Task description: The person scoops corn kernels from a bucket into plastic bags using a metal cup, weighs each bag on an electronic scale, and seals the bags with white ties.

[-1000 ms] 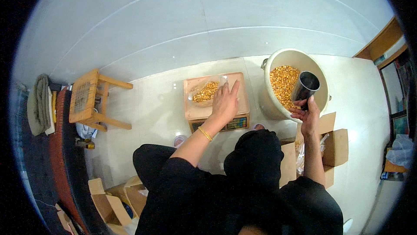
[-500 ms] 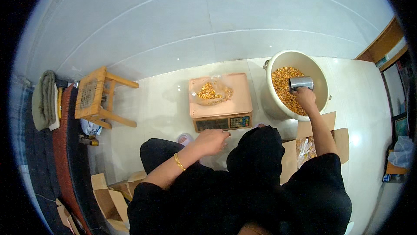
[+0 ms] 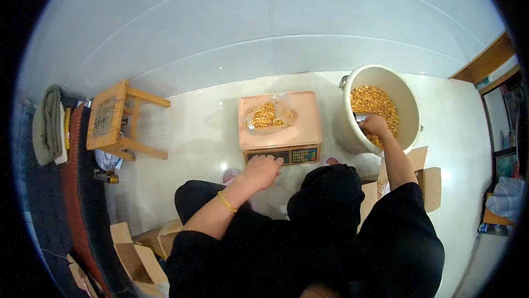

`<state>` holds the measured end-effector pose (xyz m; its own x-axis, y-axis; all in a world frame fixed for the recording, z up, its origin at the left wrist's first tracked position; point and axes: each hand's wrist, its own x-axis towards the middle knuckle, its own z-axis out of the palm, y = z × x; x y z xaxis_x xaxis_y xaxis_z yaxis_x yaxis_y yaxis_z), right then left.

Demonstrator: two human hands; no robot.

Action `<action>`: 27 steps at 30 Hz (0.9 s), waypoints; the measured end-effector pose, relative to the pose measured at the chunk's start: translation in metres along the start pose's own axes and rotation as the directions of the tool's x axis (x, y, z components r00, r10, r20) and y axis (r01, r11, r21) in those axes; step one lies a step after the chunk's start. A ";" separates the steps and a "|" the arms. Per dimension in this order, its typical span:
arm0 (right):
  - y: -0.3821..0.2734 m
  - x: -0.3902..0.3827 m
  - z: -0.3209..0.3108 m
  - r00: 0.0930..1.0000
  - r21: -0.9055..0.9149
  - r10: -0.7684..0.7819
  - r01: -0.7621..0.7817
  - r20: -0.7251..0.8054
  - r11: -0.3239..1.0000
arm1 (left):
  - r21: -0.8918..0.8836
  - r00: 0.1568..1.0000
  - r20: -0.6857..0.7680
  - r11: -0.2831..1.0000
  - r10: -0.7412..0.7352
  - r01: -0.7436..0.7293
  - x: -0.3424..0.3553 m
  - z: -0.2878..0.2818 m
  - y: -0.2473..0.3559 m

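One cup [image 3: 361,116] shifted left in bucket [image 3: 408,108]; one bag [image 3: 270,116] on one scale [image 3: 308,121]

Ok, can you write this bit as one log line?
right hand: holds cup in bucket of corn | left hand: by scale | bag: on scale, corn inside

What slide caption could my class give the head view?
Right-hand fingers hold a metal cup inside a bucket of corn kernels.

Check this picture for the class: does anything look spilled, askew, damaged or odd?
Nothing clearly stands out: loose kernels lie inside the pale bucket, the clear bag rests on the scale, and no spill shows.
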<state>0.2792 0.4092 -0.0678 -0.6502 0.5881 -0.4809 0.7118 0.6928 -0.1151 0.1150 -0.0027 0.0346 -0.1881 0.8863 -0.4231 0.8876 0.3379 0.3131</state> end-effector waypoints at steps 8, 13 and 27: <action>0.039 -0.068 -0.029 0.982 0.976 0.166 -0.122 0.092 0.182 | 0.001 1.000 -0.027 1.000 -0.003 0.003 0.003 0.002 -0.002; 0.062 -0.095 -0.046 0.987 0.957 0.149 0.006 -0.051 0.289 | -0.056 0.997 -0.072 0.998 0.021 -0.025 0.012 0.004 -0.006; -0.090 -0.184 -0.131 0.935 0.931 -0.047 0.353 -0.350 0.094 | -0.967 0.694 0.072 -0.219 -0.716 -0.127 0.117 0.011 -0.035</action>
<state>0.3004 0.2930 0.1450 -0.7346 0.6639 -0.1400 0.0844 -0.1153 -0.9897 0.0665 0.0854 -0.0355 -0.7362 0.3504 -0.5789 -0.5777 0.1201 0.8074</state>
